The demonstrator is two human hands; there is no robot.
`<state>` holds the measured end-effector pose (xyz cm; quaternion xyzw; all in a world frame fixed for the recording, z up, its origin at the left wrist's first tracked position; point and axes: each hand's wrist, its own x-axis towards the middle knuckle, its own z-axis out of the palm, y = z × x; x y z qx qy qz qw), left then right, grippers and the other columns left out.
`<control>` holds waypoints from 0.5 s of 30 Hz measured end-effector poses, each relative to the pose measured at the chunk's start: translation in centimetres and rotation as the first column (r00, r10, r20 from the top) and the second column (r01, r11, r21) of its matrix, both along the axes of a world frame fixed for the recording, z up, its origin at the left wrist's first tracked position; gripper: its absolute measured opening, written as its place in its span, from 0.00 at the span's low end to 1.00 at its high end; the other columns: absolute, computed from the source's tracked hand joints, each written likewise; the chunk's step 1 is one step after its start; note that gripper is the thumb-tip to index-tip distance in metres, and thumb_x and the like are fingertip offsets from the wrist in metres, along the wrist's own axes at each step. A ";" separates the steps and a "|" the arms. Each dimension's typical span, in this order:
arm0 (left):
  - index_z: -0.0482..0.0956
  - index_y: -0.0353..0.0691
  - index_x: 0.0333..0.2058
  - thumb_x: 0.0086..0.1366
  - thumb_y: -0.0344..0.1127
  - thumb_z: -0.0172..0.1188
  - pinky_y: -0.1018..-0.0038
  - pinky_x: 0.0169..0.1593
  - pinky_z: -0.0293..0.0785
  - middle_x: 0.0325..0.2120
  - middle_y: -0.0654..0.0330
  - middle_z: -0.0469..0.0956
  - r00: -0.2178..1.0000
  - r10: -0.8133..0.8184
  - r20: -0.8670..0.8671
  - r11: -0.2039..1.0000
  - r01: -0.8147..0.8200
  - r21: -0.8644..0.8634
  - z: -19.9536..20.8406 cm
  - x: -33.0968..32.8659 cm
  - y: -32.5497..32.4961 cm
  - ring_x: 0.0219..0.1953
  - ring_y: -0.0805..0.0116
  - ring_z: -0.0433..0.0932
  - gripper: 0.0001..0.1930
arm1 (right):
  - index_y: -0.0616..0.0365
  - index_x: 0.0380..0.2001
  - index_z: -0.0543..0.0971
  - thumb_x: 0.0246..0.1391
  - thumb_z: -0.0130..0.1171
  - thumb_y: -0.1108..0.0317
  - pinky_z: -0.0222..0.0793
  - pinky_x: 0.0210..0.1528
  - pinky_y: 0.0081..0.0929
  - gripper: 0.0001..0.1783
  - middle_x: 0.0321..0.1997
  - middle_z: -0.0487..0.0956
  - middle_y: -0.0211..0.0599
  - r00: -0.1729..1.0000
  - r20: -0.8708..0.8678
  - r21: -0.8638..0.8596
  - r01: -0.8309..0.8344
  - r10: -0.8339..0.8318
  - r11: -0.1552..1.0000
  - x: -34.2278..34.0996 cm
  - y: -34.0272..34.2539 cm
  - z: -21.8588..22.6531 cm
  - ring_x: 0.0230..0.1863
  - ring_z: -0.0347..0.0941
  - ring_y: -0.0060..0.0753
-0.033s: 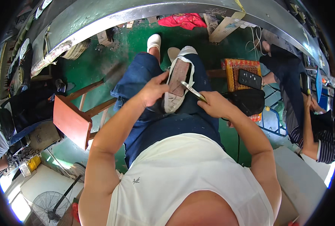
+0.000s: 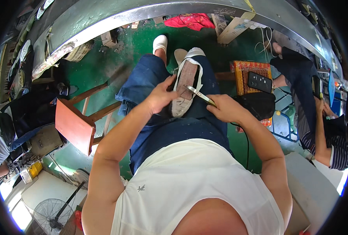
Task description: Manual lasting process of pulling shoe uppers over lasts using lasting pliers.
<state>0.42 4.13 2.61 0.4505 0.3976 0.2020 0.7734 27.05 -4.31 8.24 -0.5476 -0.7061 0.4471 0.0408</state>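
Note:
A white shoe upper (image 2: 180,108) lies sole side up across my thighs, its edges folded round a brownish insole board (image 2: 188,74). My left hand (image 2: 162,94) grips the upper's left side, with fingers reaching over its near part. In my right hand (image 2: 225,107) are metal pliers (image 2: 199,94) with a greenish handle; their tip points left over the near end of the insole board. Whether the jaws pinch the fabric is too small to tell.
A metal-edged bench (image 2: 142,13) curves across the front. At the right, a stool (image 2: 240,78) holds a phone (image 2: 259,82) and a black bag (image 2: 258,105). A reddish wooden stool (image 2: 74,123) stands left, a fan (image 2: 53,215) behind it. Other people sit at both sides.
My left fingers have shifted inward over the near part of the shoe upper. The pliers' tip has moved slightly left and toward me.

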 end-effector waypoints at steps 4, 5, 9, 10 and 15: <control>0.47 0.26 0.72 0.59 0.27 0.66 0.69 0.67 0.63 0.65 0.46 0.67 0.886 -0.051 -0.462 0.939 0.200 0.280 -1.5 0.1 -3.3 0.64 0.63 0.69 0.47 | 0.66 0.50 0.77 0.59 0.57 0.67 0.74 0.51 0.47 0.18 0.40 0.81 0.52 0.998 0.051 0.281 -0.061 0.048 0.958 0.3 0.1 0.2 0.44 0.78 0.59; 0.47 0.27 0.72 0.58 0.31 0.67 0.69 0.68 0.63 0.64 0.42 0.67 0.913 -0.035 -0.406 0.954 0.151 0.257 -2.0 0.1 -3.5 0.65 0.57 0.68 0.49 | 0.67 0.49 0.76 0.58 0.59 0.68 0.74 0.49 0.45 0.18 0.42 0.80 0.50 0.987 0.130 0.329 -0.129 0.090 0.936 0.0 0.6 0.5 0.44 0.78 0.58; 0.42 0.28 0.72 0.58 0.35 0.69 0.68 0.68 0.62 0.63 0.38 0.67 0.969 -0.061 -0.239 0.967 0.117 0.226 -3.4 -0.1 -3.6 0.67 0.52 0.68 0.53 | 0.65 0.46 0.76 0.55 0.62 0.69 0.75 0.47 0.44 0.17 0.39 0.78 0.48 0.891 0.368 0.273 -0.378 0.267 0.885 -1.3 3.0 2.3 0.44 0.78 0.54; 0.42 0.28 0.72 0.58 0.35 0.69 0.68 0.68 0.62 0.63 0.38 0.67 0.970 -0.054 -0.239 0.968 0.109 0.226 -3.6 -0.2 -3.6 0.67 0.52 0.68 0.53 | 0.65 0.46 0.76 0.55 0.62 0.69 0.75 0.47 0.44 0.17 0.39 0.78 0.48 0.888 0.369 0.272 -0.385 0.274 0.882 -1.5 3.6 2.6 0.44 0.78 0.54; 0.40 0.33 0.73 0.59 0.26 0.68 0.69 0.70 0.58 0.65 0.51 0.66 0.953 -0.095 -0.287 0.969 0.155 0.194 -2.0 0.1 -3.3 0.67 0.61 0.65 0.52 | 0.64 0.44 0.76 0.53 0.61 0.73 0.74 0.43 0.46 0.15 0.38 0.78 0.47 0.909 0.288 0.181 -0.361 0.301 0.915 -1.1 4.0 2.8 0.41 0.78 0.55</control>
